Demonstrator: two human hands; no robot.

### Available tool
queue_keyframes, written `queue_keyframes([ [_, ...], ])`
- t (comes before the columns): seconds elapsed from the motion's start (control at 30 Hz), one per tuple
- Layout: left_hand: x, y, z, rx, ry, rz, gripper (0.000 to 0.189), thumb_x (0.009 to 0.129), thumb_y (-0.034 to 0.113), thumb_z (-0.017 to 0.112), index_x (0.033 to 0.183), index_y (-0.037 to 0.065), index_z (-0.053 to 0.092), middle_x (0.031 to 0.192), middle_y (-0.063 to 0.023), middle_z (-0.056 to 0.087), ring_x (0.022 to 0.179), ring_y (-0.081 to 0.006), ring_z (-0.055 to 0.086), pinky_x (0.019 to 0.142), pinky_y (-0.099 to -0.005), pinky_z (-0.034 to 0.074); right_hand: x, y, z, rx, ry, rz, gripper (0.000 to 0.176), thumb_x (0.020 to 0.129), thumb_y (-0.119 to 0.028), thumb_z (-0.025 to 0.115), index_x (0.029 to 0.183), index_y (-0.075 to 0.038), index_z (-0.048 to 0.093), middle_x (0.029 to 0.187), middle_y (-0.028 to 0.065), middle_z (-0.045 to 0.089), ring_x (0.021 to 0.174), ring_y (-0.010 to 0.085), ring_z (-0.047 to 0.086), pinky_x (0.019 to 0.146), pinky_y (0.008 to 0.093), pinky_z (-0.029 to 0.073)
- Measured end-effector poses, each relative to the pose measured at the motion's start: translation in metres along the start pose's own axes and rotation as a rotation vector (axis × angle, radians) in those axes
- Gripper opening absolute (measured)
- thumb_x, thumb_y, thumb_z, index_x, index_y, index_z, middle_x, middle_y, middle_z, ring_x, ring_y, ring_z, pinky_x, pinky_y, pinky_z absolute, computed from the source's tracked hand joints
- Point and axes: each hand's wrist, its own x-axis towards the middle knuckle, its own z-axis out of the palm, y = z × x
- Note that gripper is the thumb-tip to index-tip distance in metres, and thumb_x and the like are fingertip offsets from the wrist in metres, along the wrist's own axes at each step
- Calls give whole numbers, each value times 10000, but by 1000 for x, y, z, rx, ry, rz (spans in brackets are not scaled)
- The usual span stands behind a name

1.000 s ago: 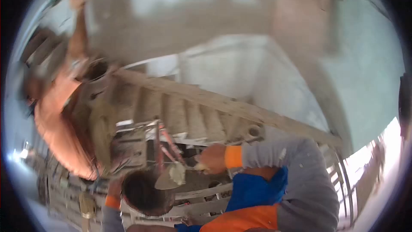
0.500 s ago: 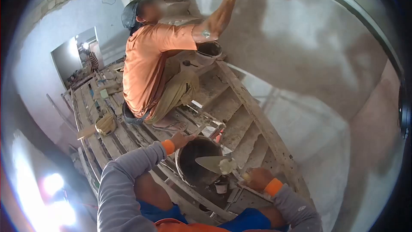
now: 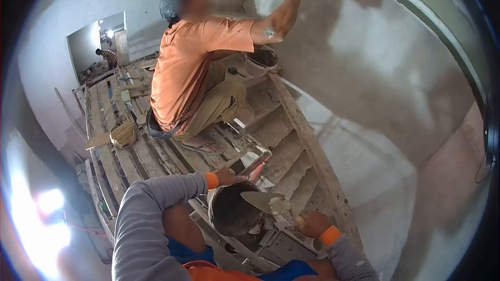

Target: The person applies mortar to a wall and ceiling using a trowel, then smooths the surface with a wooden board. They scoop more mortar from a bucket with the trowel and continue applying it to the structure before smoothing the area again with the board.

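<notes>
My left hand point(image 3: 228, 177) is closed at the far rim of a bucket point(image 3: 213, 213) that stands between my knees on the planks. The bucket's inside is dark and coated with grey residue. My right hand point(image 3: 314, 224) grips the handle of a pointed trowel point(image 3: 256, 201), whose blade reaches over the bucket's mouth. A pale lump of wet mortar point(image 3: 279, 205) sits on the blade near the handle. Below my right hand lies a grey box-like piece point(image 3: 286, 247), partly covered by my arm and leg.
A person in an orange shirt point(image 3: 182, 73) squats ahead, one arm raised to the wall point(image 3: 375, 62) with a tool. Beside them stands another bucket point(image 3: 262, 62). Stair steps point(image 3: 271, 138) run along a wooden board point(image 3: 312, 151). A tool pouch point(image 3: 123, 134) lies on the slatted planks point(image 3: 99, 114).
The view has shifted slightly. The bucket sits a little lower and nearer me, its mouth now overlapping where a small cup showed. Both hands keep their holds; the trowel stays over the bucket.
</notes>
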Motion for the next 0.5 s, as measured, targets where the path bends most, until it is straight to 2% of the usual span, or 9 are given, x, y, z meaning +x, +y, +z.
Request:
queue_keyframes([
  [0.03,-1,2,-1,-6,2,-13,761,699,727,500,611,-22,602,587,-134,585,589,-250,587,568,-364,446,1,0,1,8,12,8,543,692,-546,640,896,-44,600,810,178,618,773,354,599,670,448,460],
  [0.2,1,-2,-6,-37,19,-77,753,704,713,512,609,-29,601,594,-144,586,609,-245,588,564,-368,439,6,2,0,41,39,-38,570,685,-559,641,929,-45,604,806,184,617,766,352,599,665,446,458],
  [0.3,5,-5,-8,25,-5,-42,744,708,699,522,602,-33,597,588,-153,575,591,-244,576,561,-369,437,5,0,-5,32,23,-27,565,693,-555,637,935,-46,605,811,180,618,773,347,599,675,438,459],
  [0.5,-6,3,-11,-22,-9,-55,798,725,722,463,634,-59,604,602,-190,578,578,-292,574,570,-393,438,5,7,-4,34,37,-13,553,693,-540,643,940,-47,606,832,172,623,792,342,601,697,428,463],
])
